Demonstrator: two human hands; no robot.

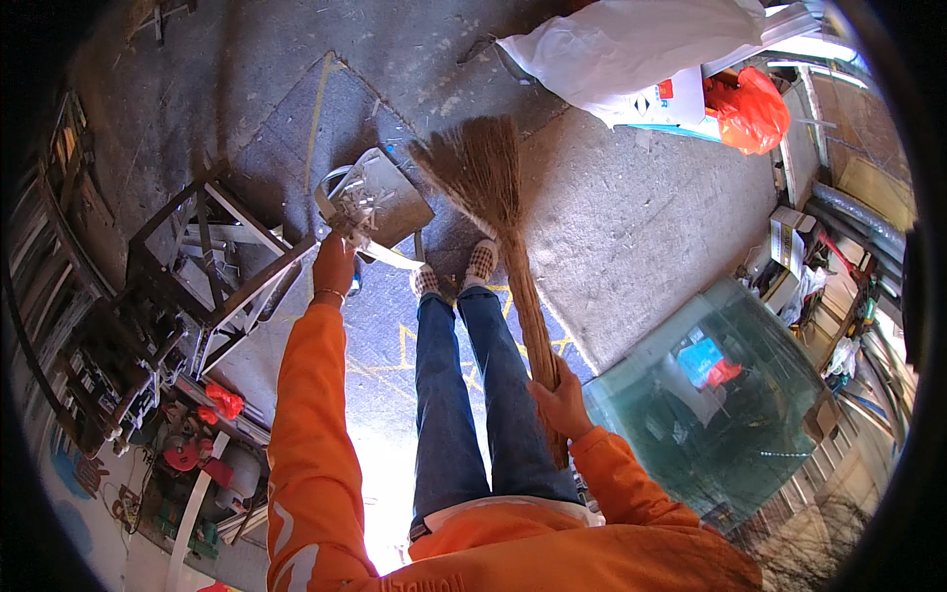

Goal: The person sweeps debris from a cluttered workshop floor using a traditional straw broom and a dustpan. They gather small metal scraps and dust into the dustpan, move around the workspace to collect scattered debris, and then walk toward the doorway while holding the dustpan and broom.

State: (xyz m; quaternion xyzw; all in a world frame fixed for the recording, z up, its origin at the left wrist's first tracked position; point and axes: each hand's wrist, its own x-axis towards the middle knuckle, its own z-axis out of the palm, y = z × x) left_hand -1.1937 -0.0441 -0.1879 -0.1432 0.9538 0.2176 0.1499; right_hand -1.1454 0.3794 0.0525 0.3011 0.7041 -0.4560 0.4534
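My right hand (560, 403) is wrapped around the thick stalk handle of a straw broom (530, 311). The broom's wide brown bristles fan out at the far end, beyond my feet. My left hand (335, 264) reaches forward, closed on the near left side of a flat grey dustpan (402, 205). Pale scraps and shavings (357, 205) lie heaped on the dustpan, close to my fingers. How the fingers wrap around it is partly hidden by the back of the hand. The bristles are to the right of the dustpan, apart from it.
A dark metal frame (264, 288) stands on the left. At the right lies a large greenish glass sheet (651, 434). White sheeting (631, 49) and a red plastic bag (752, 111) are at the far right. Tools and scrap line both sides. Small debris dots the concrete floor (631, 227).
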